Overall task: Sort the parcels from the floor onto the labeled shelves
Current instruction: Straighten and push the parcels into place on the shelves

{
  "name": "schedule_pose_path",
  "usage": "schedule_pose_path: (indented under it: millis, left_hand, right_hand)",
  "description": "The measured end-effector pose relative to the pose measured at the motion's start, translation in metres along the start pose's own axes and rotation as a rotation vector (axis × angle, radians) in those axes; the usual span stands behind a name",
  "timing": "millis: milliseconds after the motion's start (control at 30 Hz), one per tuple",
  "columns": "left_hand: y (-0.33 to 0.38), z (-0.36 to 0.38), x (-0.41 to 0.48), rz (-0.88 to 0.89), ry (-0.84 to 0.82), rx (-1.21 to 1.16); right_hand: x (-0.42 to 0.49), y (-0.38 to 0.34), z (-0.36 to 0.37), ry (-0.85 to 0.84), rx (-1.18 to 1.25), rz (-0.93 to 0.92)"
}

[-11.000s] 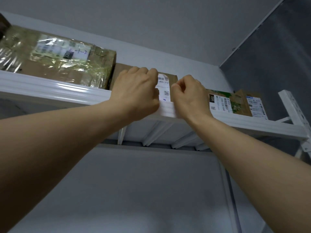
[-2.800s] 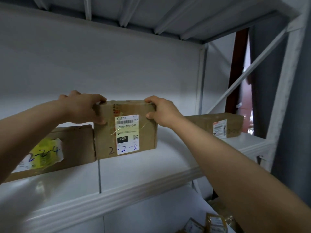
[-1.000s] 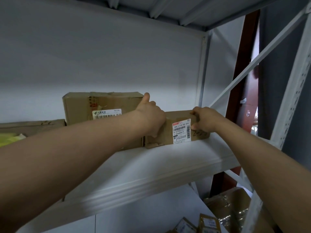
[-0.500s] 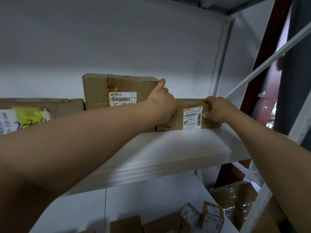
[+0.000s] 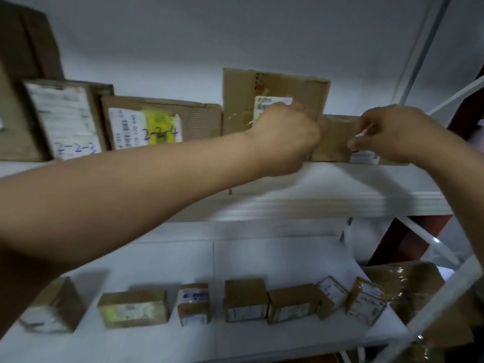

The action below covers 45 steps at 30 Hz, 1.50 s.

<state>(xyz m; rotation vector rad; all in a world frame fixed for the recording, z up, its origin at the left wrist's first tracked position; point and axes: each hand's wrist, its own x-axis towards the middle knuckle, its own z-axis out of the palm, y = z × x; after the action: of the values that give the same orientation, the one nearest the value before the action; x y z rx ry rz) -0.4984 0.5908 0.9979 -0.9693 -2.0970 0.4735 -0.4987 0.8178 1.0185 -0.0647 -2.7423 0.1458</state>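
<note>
We note that both hands sit at the small brown parcel at the right end of the upper shelf, but looser than half a second ago. Then, the left hand was clamped over the parcel's left end and the right hand over its right end; now the left hand is curled into a loose fist in front of the left end, and we cannot tell through the motion blur whether it touches the cardboard. The right hand's fingers are bent and pinched near the parcel's white label, seemingly empty; contact is again unclear. The parcel itself rests flat on the shelf, its left end tucked just beside the taller upright box, where a second ago a small gap showed. The view has also dropped: we now see the lower shelf with its row of small boxes. Further left on the upper shelf stand the parcel marked 2-2-4 and the one marked 2-2-3. Our reading: this parcel has been nudged into line and is placed; the hands appear to be letting go, so the next parcel from the floor is likely due.
</note>
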Motion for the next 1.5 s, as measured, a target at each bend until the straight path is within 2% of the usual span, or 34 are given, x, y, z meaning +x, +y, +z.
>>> schedule_pose_path:
  millis: [167, 400, 500, 600, 700, 867, 1033, 1133, 1233, 1300, 1400, 1500]
  left_hand:
    - [-0.042, -0.027, -0.107, -0.104, -0.068, 0.025]
    - [-0.087, -0.067, -0.262, -0.208, -0.116, 0.042]
    - [-0.096, -0.08, -0.333, -0.233, -0.169, 0.016]
    - [-0.099, -0.071, -0.398, -0.241, -0.295, -0.058]
    - [-0.097, -0.035, -0.451, -0.283, -0.477, -0.116]
    - [-0.087, 0.069, -0.519, -0.447, -0.791, -0.267]
    - [-0.084, 0.171, -0.582, -0.658, -1.008, -0.388]
    - [-0.094, 0.22, -0.613, -0.779, -1.013, -0.352]
    - [-0.108, 0.26, -0.632, -0.825, -0.994, -0.324]
    - [-0.116, 0.283, -0.638, -0.812, -0.997, -0.324]
    - [-0.122, 0.311, -0.642, -0.749, -1.004, -0.342]
    - [-0.12, 0.33, -0.645, -0.692, -1.046, -0.375]
  right_hand:
    - [-0.047, -0.109, -0.008, -0.095, 0.077, -0.166]
    - [-0.126, -0.264, 0.02, -0.103, 0.233, -0.487]
    - [-0.165, -0.318, 0.035, -0.198, 0.279, -0.602]
    - [-0.187, -0.359, 0.067, -0.37, 0.283, -0.645]
    - [-0.192, -0.388, 0.123, -0.531, 0.221, -0.636]
    - [-0.181, -0.418, 0.241, -0.771, 0.217, -0.513]
    - [-0.174, -0.451, 0.355, -0.853, 0.173, -0.498]
    - [-0.169, -0.484, 0.41, -0.844, 0.177, -0.516]
    - [-0.163, -0.507, 0.455, -0.76, 0.033, -0.545]
    - [-0.156, -0.511, 0.479, -0.741, -0.105, -0.55]
    - [-0.147, -0.503, 0.506, -0.812, -0.266, -0.523]
    - [-0.149, -0.494, 0.527, -0.845, -0.312, -0.501]
